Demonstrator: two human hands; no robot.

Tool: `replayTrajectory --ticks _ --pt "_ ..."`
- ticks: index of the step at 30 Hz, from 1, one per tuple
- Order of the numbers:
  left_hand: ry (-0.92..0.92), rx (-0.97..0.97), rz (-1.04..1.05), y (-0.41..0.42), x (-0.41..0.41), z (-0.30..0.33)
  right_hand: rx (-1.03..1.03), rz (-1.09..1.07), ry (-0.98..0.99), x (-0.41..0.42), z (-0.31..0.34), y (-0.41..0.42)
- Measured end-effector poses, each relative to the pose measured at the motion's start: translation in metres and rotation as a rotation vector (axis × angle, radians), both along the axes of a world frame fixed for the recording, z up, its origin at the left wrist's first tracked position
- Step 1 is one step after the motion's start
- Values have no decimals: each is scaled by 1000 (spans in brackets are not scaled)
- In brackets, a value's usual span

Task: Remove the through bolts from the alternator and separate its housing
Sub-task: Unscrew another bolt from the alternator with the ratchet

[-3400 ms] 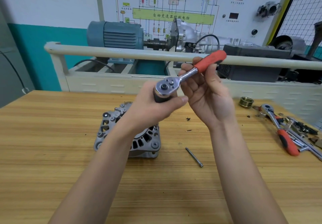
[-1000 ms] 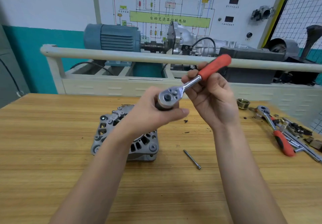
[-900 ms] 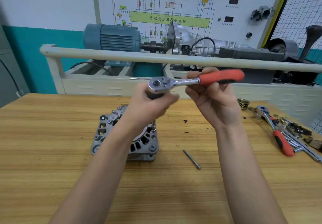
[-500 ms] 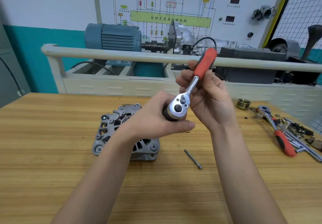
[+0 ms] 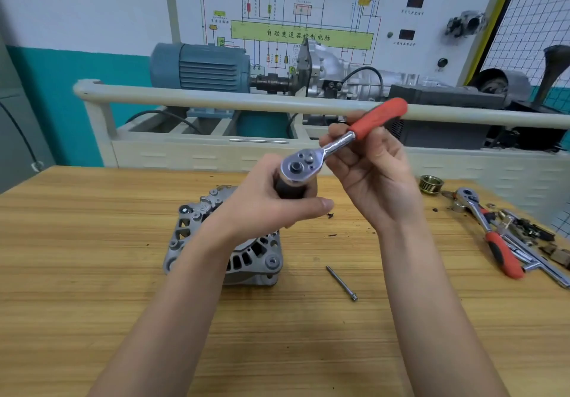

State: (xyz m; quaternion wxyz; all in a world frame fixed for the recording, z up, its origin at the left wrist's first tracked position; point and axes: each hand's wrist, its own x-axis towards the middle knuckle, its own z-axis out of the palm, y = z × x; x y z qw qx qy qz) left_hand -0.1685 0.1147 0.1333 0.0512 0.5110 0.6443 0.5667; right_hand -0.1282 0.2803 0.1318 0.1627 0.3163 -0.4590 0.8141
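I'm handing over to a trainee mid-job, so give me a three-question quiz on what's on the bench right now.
1. True or false: the ratchet in the hands is lifted above the alternator.
2. Which hand holds the red handle? A) left hand B) right hand
3. Fill in: a loose through bolt lies on the table to the ____ of the alternator.

Key: 1 true; 2 B; 3 right. The left hand's fingers wrap the dark socket under the ratchet head.
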Motion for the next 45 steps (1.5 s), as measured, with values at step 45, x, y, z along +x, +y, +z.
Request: replayTrajectory --ticks 45 --pt "-187 220 91 5 -5 -1 143 -36 86 6 1 4"
